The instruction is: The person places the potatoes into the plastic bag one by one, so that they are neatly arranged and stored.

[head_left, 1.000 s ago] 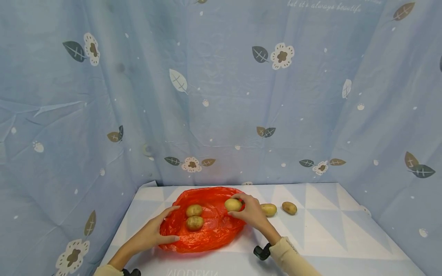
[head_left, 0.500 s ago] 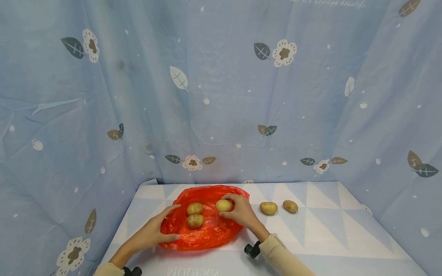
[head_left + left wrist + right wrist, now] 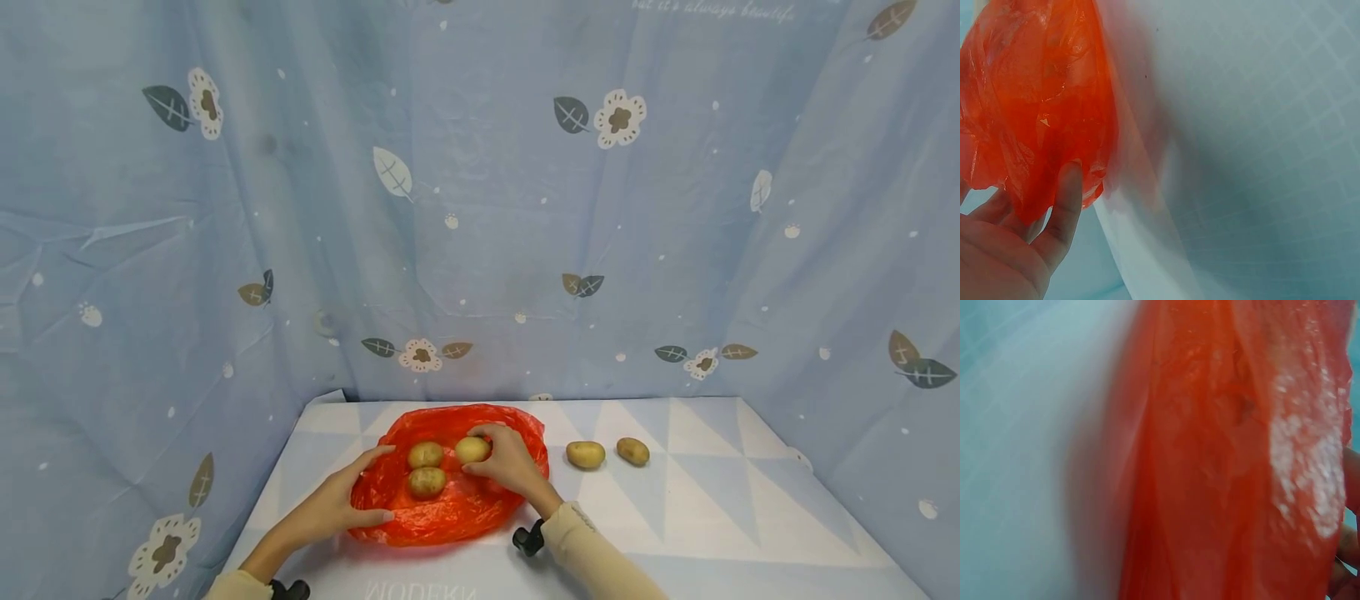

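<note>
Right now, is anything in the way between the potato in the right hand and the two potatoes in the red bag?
Nothing visible is. The right hand pinches the potato just right of the two potatoes, with only red bag showing between. Whether it touches the bag, I can't tell.

Blue cloth backdrop — printed leaves, pale flowers, blue-and-white patterned tabletop
</note>
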